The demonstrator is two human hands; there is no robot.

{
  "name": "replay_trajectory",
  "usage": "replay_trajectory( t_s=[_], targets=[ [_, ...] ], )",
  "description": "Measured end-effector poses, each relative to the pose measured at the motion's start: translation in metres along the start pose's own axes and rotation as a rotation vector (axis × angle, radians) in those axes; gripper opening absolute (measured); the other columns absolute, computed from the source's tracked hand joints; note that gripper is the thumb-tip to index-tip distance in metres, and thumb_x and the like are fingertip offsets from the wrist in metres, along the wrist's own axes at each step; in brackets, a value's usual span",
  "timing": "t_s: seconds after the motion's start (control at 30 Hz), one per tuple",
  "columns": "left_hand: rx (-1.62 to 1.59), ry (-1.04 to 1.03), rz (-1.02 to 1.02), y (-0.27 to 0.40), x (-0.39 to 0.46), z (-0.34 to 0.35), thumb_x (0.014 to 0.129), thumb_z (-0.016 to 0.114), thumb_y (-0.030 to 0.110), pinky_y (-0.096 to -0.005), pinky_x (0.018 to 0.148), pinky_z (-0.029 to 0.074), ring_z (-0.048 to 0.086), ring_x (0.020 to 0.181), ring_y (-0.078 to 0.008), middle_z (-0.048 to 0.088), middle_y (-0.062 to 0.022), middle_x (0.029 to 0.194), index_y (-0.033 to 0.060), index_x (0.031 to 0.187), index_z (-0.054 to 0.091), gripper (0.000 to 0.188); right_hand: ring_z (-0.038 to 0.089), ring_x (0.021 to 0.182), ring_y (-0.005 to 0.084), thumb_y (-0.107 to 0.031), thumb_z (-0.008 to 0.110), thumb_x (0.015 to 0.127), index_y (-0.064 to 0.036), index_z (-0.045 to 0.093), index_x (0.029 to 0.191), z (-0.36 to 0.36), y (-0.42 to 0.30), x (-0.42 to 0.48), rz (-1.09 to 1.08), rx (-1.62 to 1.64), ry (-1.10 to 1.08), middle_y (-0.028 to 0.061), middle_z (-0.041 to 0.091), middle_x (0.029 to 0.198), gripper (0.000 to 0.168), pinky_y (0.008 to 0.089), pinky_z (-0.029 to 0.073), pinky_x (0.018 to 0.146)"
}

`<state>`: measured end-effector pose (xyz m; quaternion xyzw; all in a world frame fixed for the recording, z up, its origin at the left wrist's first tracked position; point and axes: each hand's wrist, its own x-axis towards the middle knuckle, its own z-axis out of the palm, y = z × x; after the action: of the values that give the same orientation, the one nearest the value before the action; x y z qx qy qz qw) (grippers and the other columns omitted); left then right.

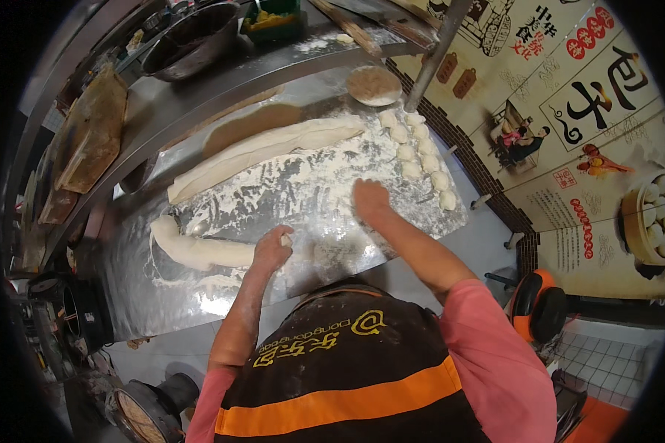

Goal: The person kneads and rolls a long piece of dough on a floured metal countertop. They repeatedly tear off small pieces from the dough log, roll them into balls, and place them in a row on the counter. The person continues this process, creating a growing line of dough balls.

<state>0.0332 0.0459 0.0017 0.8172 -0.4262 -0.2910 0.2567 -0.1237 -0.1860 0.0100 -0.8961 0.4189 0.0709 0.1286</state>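
My left hand (272, 248) is closed around the near end of a thick dough rope (208, 252), and a bit of dough pokes out at the thumb side. The rope lies along the table's near side and bends upward at its far left end. My right hand (372, 200) is curled, knuckles away from me, low over the floured steel table (332, 241). Its palm side is hidden, so any dough inside cannot be seen. Beyond it, to the right, small dough pieces (410, 169) sit in two rows. A longer, flatter dough strip (266, 155) stretches across the back.
A round plate of brownish powder or filling (373, 86) stands at the back right, near a metal post (436, 55). A raised steel shelf (210, 108) holds a dark metal bowl (191, 44) and a green container (271, 22). A printed wall (582, 138) borders the right side.
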Motion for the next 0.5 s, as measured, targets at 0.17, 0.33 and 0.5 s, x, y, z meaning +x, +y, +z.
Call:
replay_trajectory(
  t_s=[0.17,0.33,0.5],
  targets=[
    [0.016,0.142,-0.105,0.012,-0.003,0.013,0.065,0.065,0.011,-0.0381,0.083,0.046,0.058,0.094,-0.0277,0.062,-0.0079,0.093,0.0108,0.106,0.06,0.041,0.055,0.1,0.0407,-0.006,0.054,0.079,-0.003,0.055,0.108,-0.004,0.109,-0.022,-0.015,-0.011,-0.044,0.0233,0.053,0.11,0.029,0.0461,0.051,0.079],
    [0.089,0.173,-0.052,0.01,0.0,0.014,0.065,0.066,0.013,-0.0371,0.083,0.046,0.057,0.093,-0.0273,0.061,-0.0079,0.092,0.0079,0.106,0.06,0.041,0.054,0.1,0.0415,-0.006,0.052,0.081,-0.004,0.054,0.108,-0.002,0.139,-0.023,0.015,0.0,0.149,0.0231,0.052,0.112,0.027,0.0473,0.051,0.077],
    [0.224,0.204,0.104,0.014,-0.014,-0.004,0.064,0.07,0.017,-0.0396,0.088,0.042,0.055,0.098,-0.0297,0.06,-0.0103,0.095,0.0066,0.108,0.059,0.047,0.052,0.101,0.0407,-0.005,0.051,0.079,-0.004,0.056,0.102,-0.002,0.115,-0.036,-0.162,-0.031,0.581,0.0213,0.055,0.109,0.024,0.0473,0.048,0.077]
  ],
)
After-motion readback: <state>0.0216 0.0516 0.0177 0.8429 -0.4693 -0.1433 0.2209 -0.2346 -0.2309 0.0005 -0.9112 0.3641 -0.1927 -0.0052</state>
